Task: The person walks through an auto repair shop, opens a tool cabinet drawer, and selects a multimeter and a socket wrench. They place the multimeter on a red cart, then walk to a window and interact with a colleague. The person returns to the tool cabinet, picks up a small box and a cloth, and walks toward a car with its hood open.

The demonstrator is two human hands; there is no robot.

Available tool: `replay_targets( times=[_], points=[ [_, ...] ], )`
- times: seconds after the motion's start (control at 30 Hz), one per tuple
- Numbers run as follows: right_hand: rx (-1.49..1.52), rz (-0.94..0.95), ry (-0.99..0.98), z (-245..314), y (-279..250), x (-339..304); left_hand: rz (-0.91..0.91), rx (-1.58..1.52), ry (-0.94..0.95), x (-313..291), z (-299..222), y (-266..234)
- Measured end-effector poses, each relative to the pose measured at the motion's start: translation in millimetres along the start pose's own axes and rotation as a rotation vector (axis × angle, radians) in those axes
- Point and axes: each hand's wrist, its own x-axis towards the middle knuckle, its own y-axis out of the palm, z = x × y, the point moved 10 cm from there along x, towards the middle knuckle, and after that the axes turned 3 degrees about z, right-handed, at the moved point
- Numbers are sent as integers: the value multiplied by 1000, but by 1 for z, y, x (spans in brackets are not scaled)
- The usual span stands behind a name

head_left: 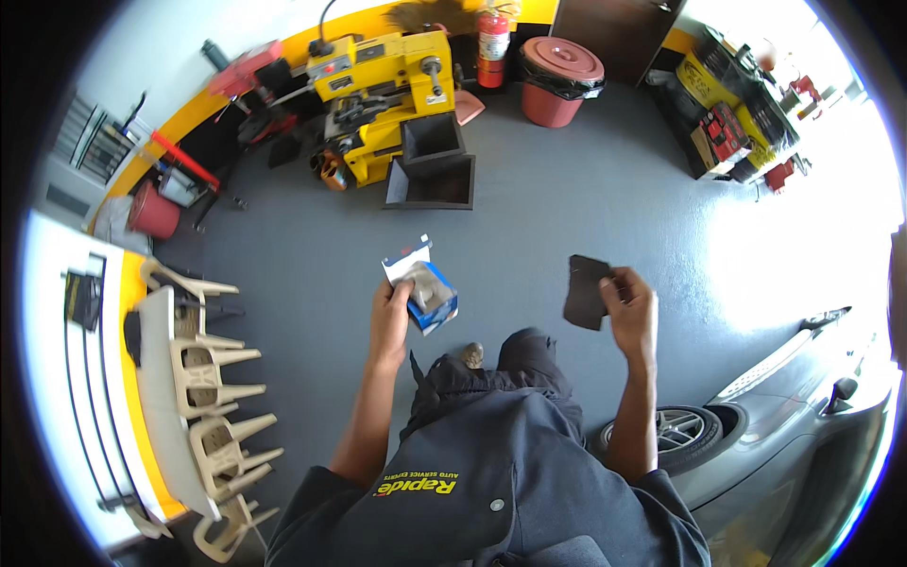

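Note:
In front of me, left of centre, my left hand (390,317) is closed round a small blue and white box (444,307). The box is tilted, with its white flap raised at the top. Something pale shows at its front, too blurred to name. Out to the right, my right hand (630,307) pinches a thin dark sheet (587,293) with uneven edges between thumb and fingers. The sheet hangs apart from the box, over the grey floor.
Ahead stands a yellow machine (383,80) with dark metal trays (430,184). A lidded red bin (559,80) and a fire extinguisher (492,47) are beyond. Cream plastic chairs (213,378) line the left. A grey car (794,425) with a turned wheel (685,430) is close on my right.

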Motion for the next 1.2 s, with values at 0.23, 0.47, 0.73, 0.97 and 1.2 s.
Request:
replay_targets(
  times=[0.23, 0.47, 0.73, 0.97, 1.2],
  points=[
    [-259, -164, 129, -44, -55, 199, 96, 28, 12, 192, -34, 131],
    [-182, 19, 170, -118, -13, 501, -13, -348, -152, 315, -23, 227],
    [-193, 299, -113, -107, 206, 816, -203, -344, -99, 430, -58, 232],
    [71, 406, -371, 31, 408, 1007, -277, -253, 32, 587, -98, 257],
    [381, 872, 197, -44, 566, 1070, -317, -249, 84, 714, -163, 333]
  ],
)
